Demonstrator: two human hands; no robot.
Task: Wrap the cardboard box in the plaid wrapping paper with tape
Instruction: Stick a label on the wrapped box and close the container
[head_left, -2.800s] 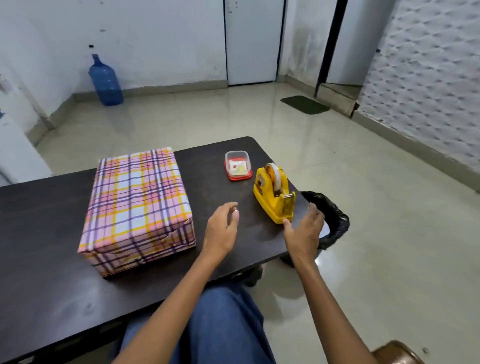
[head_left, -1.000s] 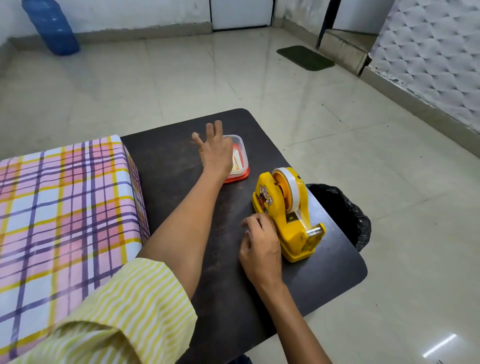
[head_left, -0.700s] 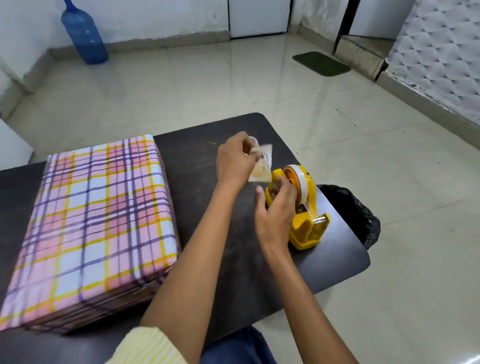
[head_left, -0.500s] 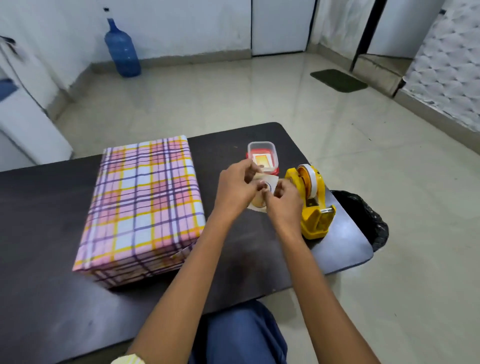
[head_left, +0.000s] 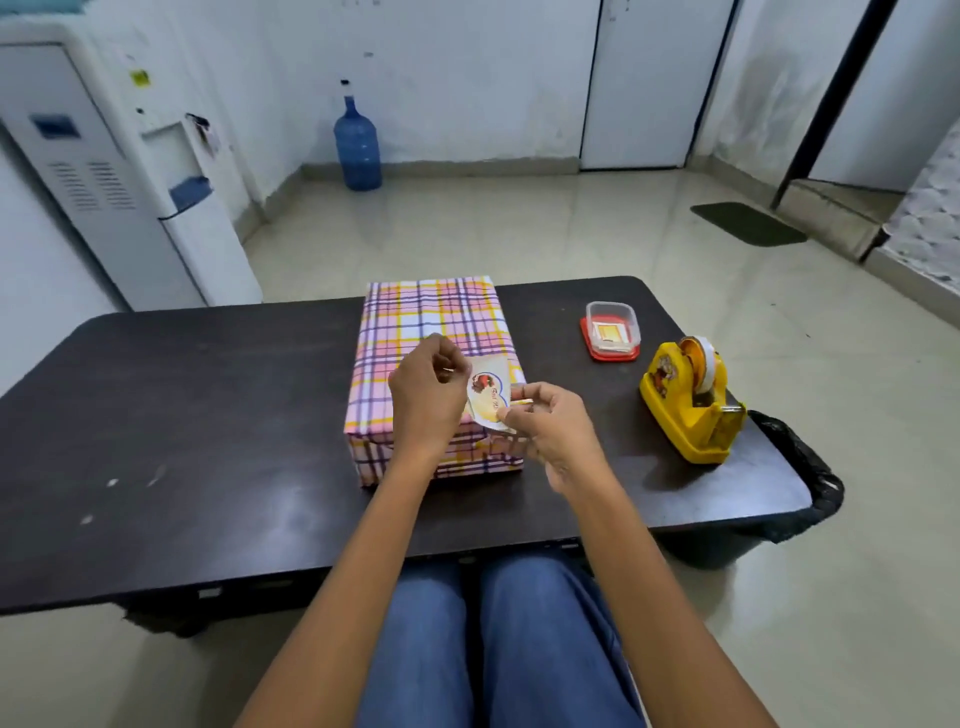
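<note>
Above the plaid-wrapped box (head_left: 431, 322), the left hand (head_left: 427, 389) pinches a small printed label (head_left: 487, 396) by its top edge with curled fingers. The right hand (head_left: 553, 428) pinches its lower corner.

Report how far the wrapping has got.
Done: the box looks fully covered in plaid paper, near end folded shut. In hand: left hand and right hand pinch a small printed sticker above it. Left: probably pressing the sticker on; the tape dispenser stands aside.
</note>
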